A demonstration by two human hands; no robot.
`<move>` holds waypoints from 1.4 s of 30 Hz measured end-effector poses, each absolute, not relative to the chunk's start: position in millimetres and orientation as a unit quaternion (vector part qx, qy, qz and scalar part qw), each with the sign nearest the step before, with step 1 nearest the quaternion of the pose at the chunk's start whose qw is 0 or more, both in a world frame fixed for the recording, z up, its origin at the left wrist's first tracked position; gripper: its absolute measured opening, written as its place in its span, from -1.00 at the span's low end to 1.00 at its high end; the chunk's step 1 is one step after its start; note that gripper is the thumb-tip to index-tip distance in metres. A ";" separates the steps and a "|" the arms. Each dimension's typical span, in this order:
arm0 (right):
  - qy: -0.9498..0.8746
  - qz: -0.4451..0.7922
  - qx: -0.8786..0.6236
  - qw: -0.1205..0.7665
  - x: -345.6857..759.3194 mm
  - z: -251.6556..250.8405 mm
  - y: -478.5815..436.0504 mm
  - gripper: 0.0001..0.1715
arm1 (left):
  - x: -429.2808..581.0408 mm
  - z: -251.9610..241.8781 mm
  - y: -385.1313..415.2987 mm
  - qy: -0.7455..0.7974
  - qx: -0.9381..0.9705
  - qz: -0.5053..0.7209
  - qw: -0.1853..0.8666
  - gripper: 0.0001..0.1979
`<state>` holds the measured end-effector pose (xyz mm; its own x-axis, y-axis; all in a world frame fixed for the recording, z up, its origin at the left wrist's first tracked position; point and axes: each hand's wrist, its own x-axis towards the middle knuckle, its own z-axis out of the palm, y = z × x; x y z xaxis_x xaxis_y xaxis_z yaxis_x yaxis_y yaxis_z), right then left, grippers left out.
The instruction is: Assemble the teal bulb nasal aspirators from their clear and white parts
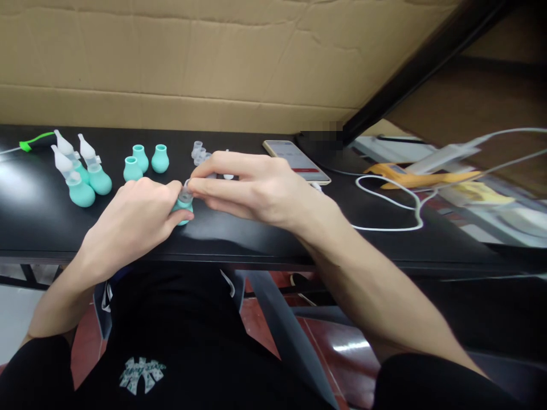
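Note:
My left hand (139,213) is closed around a teal squeeze bulb (183,212) just above the front part of the table. With its fingertips my right hand (248,185) grips a small clear plastic connector (186,192) at the bulb's mouth. Whether the connector is fully seated cannot be made out. Behind the hands stand several open-topped teal bulbs (160,159). More clear connectors (198,150) lie beyond my right fingers, partly hidden by them. To the left rest 3 assembled nasal aspirators (94,171), each a teal bulb with a clear connector and a white tip.
The black table (248,242) runs against a cardboard wall (179,62). A phone (297,161) with a white cable (387,228) lies at the right, near an orange tool (410,177). A green-and-black cord (38,140) lies at the far left.

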<state>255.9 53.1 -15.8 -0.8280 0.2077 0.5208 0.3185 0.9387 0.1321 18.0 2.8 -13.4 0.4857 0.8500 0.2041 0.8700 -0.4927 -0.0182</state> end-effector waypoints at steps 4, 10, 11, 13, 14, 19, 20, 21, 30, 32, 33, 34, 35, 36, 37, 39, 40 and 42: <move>-0.950 -0.126 -0.132 0.252 254.8 -15.1 54.3 -0.61 | 18.4 -14.8 3.1 -0.504 -0.858 -0.085 0.057 -0.75; -0.945 -0.145 -0.137 0.258 251.4 -15.7 51.9 -0.64 | 17.8 -15.6 3.4 -0.502 -0.858 -0.097 0.055 -0.80; -0.943 -0.149 -0.140 0.262 250.7 -16.2 51.3 -0.64 | 17.8 -15.5 3.3 -0.501 -0.858 -0.098 0.056 -0.80; -0.939 -0.154 -0.150 0.269 249.6 -17.3 49.9 -0.64 | 18.1 -15.2 3.0 -0.502 -0.857 -0.100 0.059 -0.80; -0.937 -0.155 -0.156 0.273 249.2 -17.7 49.2 -0.64 | 18.3 -15.1 2.9 -0.502 -0.857 -0.100 0.060 -0.80; -0.941 -0.131 -0.167 0.263 248.8 -15.1 47.0 -0.60 | 18.0 -15.7 2.7 -0.496 -0.859 -0.107 0.060 -0.81; -0.944 -0.127 -0.166 0.255 249.1 -13.9 47.1 -0.58 | 17.5 -15.9 2.8 -0.492 -0.861 -0.111 0.062 -0.82; -0.947 -0.126 -0.164 0.248 249.4 -12.7 47.3 -0.57 | 17.0 -16.3 3.0 -0.487 -0.863 -0.115 0.064 -0.83; -0.956 -0.193 -0.103 0.195 247.7 -0.2 49.9 -0.57 | 14.4 -17.5 4.9 -0.481 -0.866 -0.125 0.062 -0.81; -0.958 -0.204 -0.104 0.173 247.0 2.5 49.3 -0.61 | 14.2 -17.4 4.7 -0.484 -0.864 -0.125 0.060 -0.80; -0.959 -0.203 -0.105 0.169 246.7 3.3 49.0 -0.61 | 14.2 -17.4 4.6 -0.484 -0.864 -0.124 0.062 -0.79; -0.960 -0.196 -0.106 0.169 246.4 3.7 48.8 -0.61 | 14.1 -17.4 4.5 -0.484 -0.864 -0.123 0.064 -0.79; -0.961 -0.188 -0.107 0.174 246.2 3.6 49.0 -0.61 | 14.1 -17.5 4.5 -0.483 -0.864 -0.122 0.067 -0.79; -0.961 -0.178 -0.109 0.179 246.0 3.2 49.4 -0.61 | 14.1 -17.4 4.6 -0.483 -0.864 -0.121 0.070 -0.79; -0.962 -0.170 -0.110 0.184 246.0 2.5 50.2 -0.61 | 14.1 -17.4 4.7 -0.484 -0.864 -0.119 0.072 -0.79; -0.963 -0.157 -0.110 0.187 246.7 0.9 52.6 -0.60 | 14.2 -17.2 4.9 -0.486 -0.863 -0.117 0.074 -0.79; -0.964 -0.151 -0.108 0.189 247.4 0.1 54.1 -0.60 | 14.2 -17.0 5.0 -0.486 -0.863 -0.116 0.075 -0.78; -0.964 -0.143 -0.101 0.198 249.5 -1.4 57.2 -0.59 | 14.3 -16.7 5.1 -0.482 -0.865 -0.115 0.077 -0.75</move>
